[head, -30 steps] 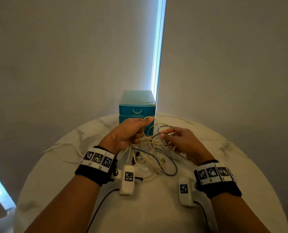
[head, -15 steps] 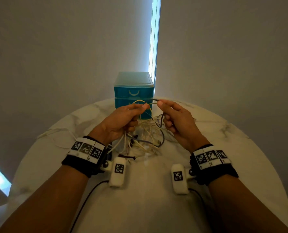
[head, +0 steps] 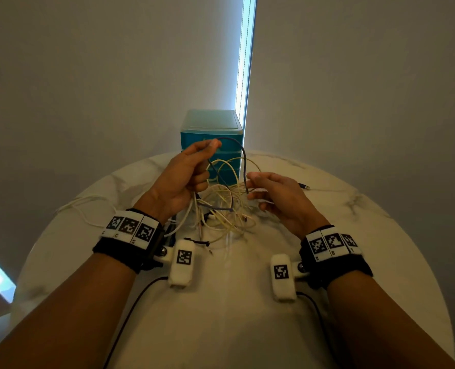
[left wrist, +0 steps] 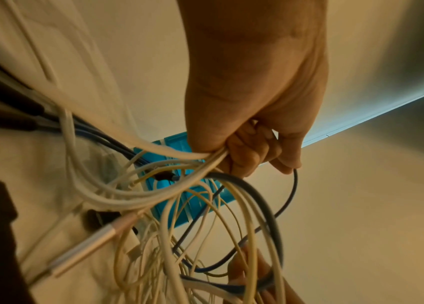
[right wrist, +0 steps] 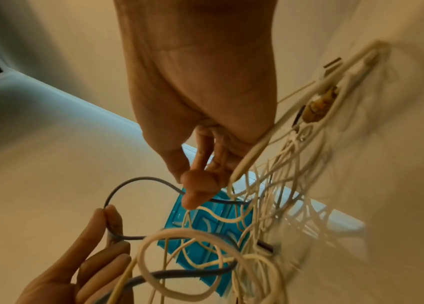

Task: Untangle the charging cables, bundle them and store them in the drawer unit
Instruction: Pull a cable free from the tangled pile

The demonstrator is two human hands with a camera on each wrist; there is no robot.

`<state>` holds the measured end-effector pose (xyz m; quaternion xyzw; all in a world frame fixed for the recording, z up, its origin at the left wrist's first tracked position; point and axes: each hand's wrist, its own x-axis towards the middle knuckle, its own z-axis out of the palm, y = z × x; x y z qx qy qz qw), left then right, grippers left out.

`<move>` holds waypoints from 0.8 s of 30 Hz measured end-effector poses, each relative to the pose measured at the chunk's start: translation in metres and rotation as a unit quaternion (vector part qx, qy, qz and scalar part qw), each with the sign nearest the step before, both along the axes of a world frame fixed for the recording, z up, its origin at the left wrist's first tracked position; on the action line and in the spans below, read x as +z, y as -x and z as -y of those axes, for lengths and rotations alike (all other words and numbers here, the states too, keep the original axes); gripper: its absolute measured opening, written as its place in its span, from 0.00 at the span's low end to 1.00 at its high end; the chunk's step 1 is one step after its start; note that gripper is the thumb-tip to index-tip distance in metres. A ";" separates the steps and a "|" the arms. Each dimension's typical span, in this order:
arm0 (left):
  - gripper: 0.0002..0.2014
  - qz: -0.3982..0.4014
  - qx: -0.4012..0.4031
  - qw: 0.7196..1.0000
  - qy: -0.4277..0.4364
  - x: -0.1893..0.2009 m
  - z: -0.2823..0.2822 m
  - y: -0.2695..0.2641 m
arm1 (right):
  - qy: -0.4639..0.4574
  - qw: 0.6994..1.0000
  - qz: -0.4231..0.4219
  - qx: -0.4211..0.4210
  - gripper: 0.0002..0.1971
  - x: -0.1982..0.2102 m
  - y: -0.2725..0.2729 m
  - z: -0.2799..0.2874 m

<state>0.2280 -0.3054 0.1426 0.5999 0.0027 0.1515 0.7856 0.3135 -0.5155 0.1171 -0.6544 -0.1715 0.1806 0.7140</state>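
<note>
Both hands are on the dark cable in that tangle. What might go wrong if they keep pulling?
The dark cable threads through the white cables, so pulling may tighten knots. The left hand also grips white strands; they may lift together. The drawer unit stands close behind and could get nudged.

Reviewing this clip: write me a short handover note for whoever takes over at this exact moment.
Left hand: raised, pinching the dark cable at the top of its loop, with several white cables running through its curled fingers.
Right hand: lower, pinching the same dark cable further along.
Things: the tangle hangs between the hands and trails onto the round table. The blue drawer unit stands behind it at the far edge; no drawer looks pulled out. One plug lies on the table to the right.
Done: nothing freed or bundled.
Left: work the dark cable out, separate the rest, bundle each, put them in a drawer.
</note>
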 end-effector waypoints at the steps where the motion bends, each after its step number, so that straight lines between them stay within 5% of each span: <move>1: 0.12 0.000 -0.004 1.000 -0.001 0.000 0.000 0.000 | -0.011 1.000 0.000 0.000 0.12 0.002 0.001 0.000; 18: 0.15 -0.036 -0.107 0.981 -0.155 0.010 0.018 0.014 | -0.051 0.995 0.003 0.085 0.34 0.003 0.018 -0.025; 24: 0.22 -0.083 -0.069 0.986 -0.126 0.007 0.007 0.011 | -0.260 0.964 -0.047 -0.024 0.28 0.013 0.002 -0.013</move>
